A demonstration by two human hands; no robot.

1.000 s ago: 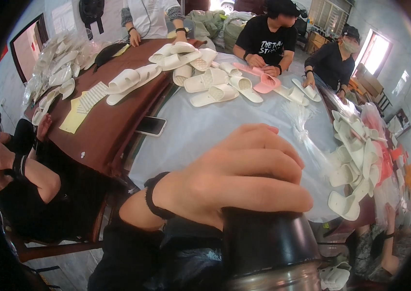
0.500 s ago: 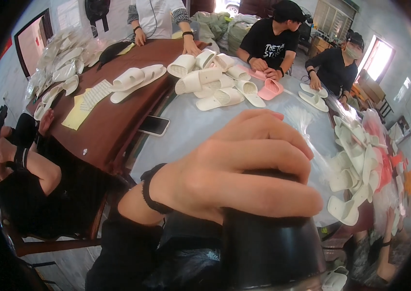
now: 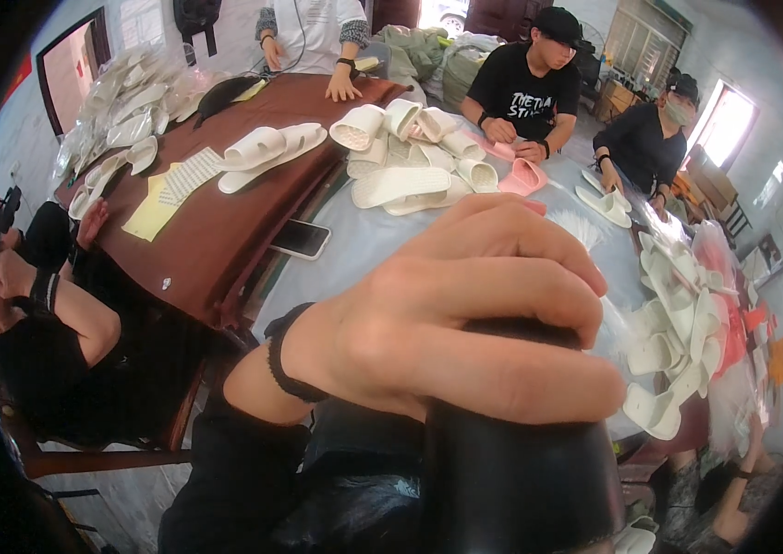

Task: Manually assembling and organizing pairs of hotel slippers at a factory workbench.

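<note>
My left hand fills the middle of the view, very close, with a black scalloped band at its wrist. Its bent fingers close over a smooth, rounded black object whose kind I cannot make out; the thumb is hidden. Beyond the fingers, several white slippers lie heaped on the grey-covered table, one with its sole up. A pink slipper is beside the heap. My right hand is not in view.
A phone lies by the brown-covered table, which bears a yellow sheet and white slippers. More slippers pile up at right. Co-workers sit or stand around, one handling pink pieces. Another person's arm shows lower right.
The view has shifted slightly. One white slipper now lies sole up at the heap's front. The co-worker in the black cap has turned toward the table. My left hand keeps its grip.
</note>
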